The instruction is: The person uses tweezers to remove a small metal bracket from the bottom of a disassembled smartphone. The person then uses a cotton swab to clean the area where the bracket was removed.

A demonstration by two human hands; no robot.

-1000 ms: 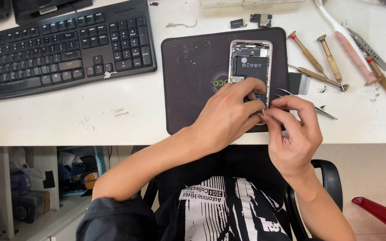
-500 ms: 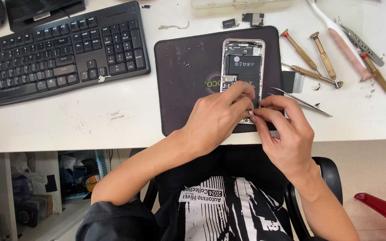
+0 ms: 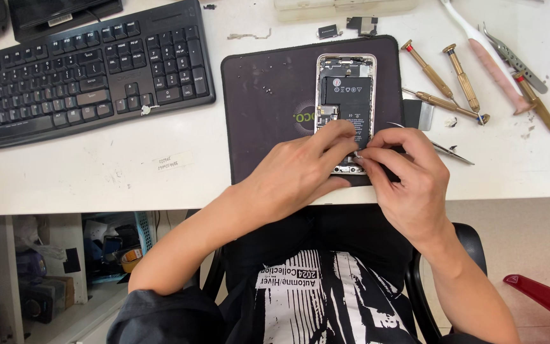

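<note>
An opened phone (image 3: 345, 95) with its back off and black battery showing lies on a dark work mat (image 3: 268, 108). My left hand (image 3: 294, 175) rests over the phone's lower end, fingertips pinching a tiny part there. My right hand (image 3: 412, 181) meets it from the right, thumb and forefinger closed around thin metal tweezers (image 3: 453, 153) whose shaft sticks out to the right. Both sets of fingertips touch near the phone's bottom edge, which they partly hide.
A black keyboard (image 3: 84, 76) lies at the left. Several brass-handled screwdrivers (image 3: 453, 83), a white-and-pink tool (image 3: 485, 54) and a second pair of tweezers (image 3: 514, 57) lie at the right. Small loose parts (image 3: 345, 27) sit above the mat. The desk's front edge is close under my hands.
My hands have stayed at the phone's lower end with only small finger shifts. The view has drifted slightly.
</note>
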